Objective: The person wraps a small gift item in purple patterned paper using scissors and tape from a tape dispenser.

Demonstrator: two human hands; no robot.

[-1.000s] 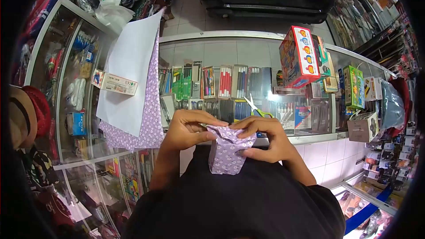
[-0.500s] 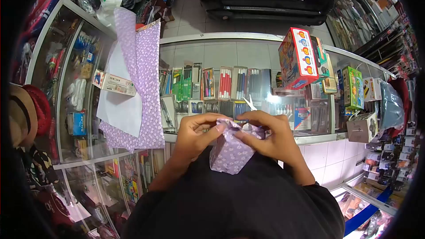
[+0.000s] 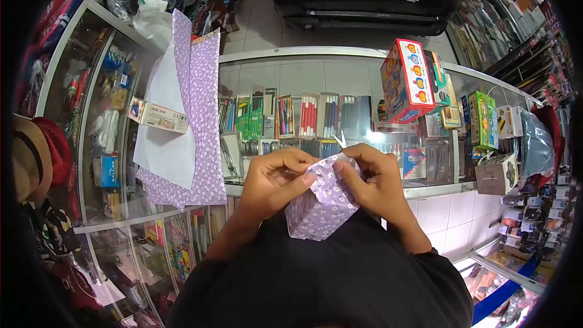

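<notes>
The purple flowered packet (image 3: 319, 212) is sitting between the two hands, touching both; its long axis is running on a slant from about 1 o'clock, where the upper edge is, to about 7 o'clock, so the lower end is leaning towards the left hand's side and reaching the black shirt (image 3: 316, 285). The left hand (image 3: 273, 182) is pinching the upper edge between thumb and fingers on its near side; the right hand (image 3: 378, 185) is pressing its thumb against the paper from the other side, fingers curling behind — what the packet is holding inside is hidden. Scissors (image 3: 341, 141) are lying just beyond the right hand at 1 o'clock, partly covered; at 12 o'clock the glass worktop (image 3: 303, 53) is showing packs of pens (image 3: 308, 115) in rows beneath it. A red box (image 3: 396, 88) is standing between 1 and 2 o'clock; at 10 o'clock a narrow box (image 3: 164, 116) is resting on a white sheet (image 3: 164, 155) — a flowered sheet (image 3: 206, 115) is lying beside it.
</notes>
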